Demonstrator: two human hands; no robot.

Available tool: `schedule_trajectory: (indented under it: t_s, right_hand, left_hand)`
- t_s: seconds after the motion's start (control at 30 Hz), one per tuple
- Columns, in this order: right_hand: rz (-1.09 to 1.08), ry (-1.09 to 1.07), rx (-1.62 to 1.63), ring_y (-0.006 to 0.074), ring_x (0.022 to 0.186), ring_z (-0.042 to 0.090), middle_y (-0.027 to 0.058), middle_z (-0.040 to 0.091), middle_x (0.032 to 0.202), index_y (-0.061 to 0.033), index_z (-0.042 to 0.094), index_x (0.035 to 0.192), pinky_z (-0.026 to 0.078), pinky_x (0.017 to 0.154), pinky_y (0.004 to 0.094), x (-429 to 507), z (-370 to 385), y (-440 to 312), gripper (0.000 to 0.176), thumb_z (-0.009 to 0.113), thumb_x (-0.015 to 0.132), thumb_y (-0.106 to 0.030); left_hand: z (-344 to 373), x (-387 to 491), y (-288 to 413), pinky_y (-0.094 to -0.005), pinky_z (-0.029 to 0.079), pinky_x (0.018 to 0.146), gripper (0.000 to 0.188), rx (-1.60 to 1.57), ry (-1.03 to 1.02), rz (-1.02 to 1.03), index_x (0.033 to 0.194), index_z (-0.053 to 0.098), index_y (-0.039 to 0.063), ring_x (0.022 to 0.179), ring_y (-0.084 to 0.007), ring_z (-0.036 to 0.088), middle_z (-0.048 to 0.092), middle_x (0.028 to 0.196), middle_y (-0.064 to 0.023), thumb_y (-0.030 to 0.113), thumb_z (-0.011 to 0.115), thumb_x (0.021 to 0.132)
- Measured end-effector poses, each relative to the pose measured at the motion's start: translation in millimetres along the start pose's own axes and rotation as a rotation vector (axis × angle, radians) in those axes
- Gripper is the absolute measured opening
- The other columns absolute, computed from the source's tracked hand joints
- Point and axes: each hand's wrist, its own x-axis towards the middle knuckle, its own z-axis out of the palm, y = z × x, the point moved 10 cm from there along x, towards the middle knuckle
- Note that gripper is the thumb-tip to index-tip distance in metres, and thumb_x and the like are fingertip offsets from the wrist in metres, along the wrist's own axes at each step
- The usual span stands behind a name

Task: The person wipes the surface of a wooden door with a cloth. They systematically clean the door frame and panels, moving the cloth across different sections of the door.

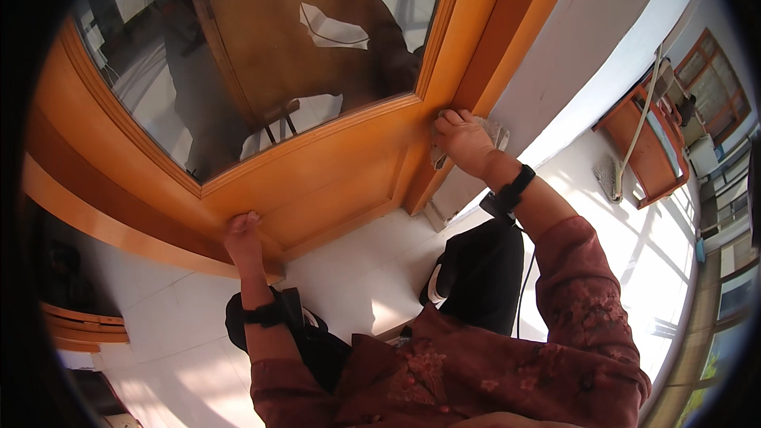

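My right hand grips a greyish cloth and presses it on the right edge of an orange wooden door frame, beside the lower right corner of the glass. Parts of the cloth stick out on both sides of the hand. Against the lower left part of the door panel rests my left hand, its fingers curled; no object shows in it. Above both hands, the dark glass pane reflects a figure and the bright floor.
White tiled floor lies below, with my legs bent over it. A white wall adjoins the frame at right. Farther right are a mop with a long handle and an orange wooden piece of furniture. Wooden slats show at lower left.
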Motion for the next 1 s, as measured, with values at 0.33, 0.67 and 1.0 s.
schedule_trajectory:
  t_s: [0.33,0.67,1.0]
  right_hand:
    - [0.475,1.050,-0.433,0.0340,0.127,0.047,0.0118,0.053,0.135,-0.0054,0.063,0.119,0.042,0.104,0.0410,-46,-403,161,0.046,0.060,0.074,0.004]
    - [0.252,0.859,-0.598,0.0362,0.128,0.047,0.0154,0.057,0.126,0.0015,0.062,0.121,0.036,0.112,0.0470,-18,-317,140,0.040,0.055,0.082,-0.006]
    - [0.169,0.474,-0.409,0.0294,0.135,0.042,0.0073,0.055,0.131,-0.0042,0.069,0.109,0.031,0.119,0.0441,-14,-150,80,0.033,0.063,0.076,-0.003]
  left_hand:
    - [4,0,-10,-0.0252,0.052,0.079,0.017,-0.008,-0.007,-0.066,0.095,0.067,-0.006,0.082,-0.0136,0.068,0.070,0.086,-0.0065,0.012,0.066,0.095]
    - [1,2,-14,-0.0255,0.054,0.078,0.018,0.013,-0.026,-0.080,0.097,0.068,-0.005,0.082,-0.0143,0.068,0.070,0.088,-0.0070,0.013,0.067,0.095]
    - [1,3,-13,-0.0250,0.051,0.078,0.016,-0.011,-0.036,-0.084,0.094,0.069,-0.004,0.082,-0.0117,0.066,0.071,0.086,-0.0054,0.012,0.067,0.093]
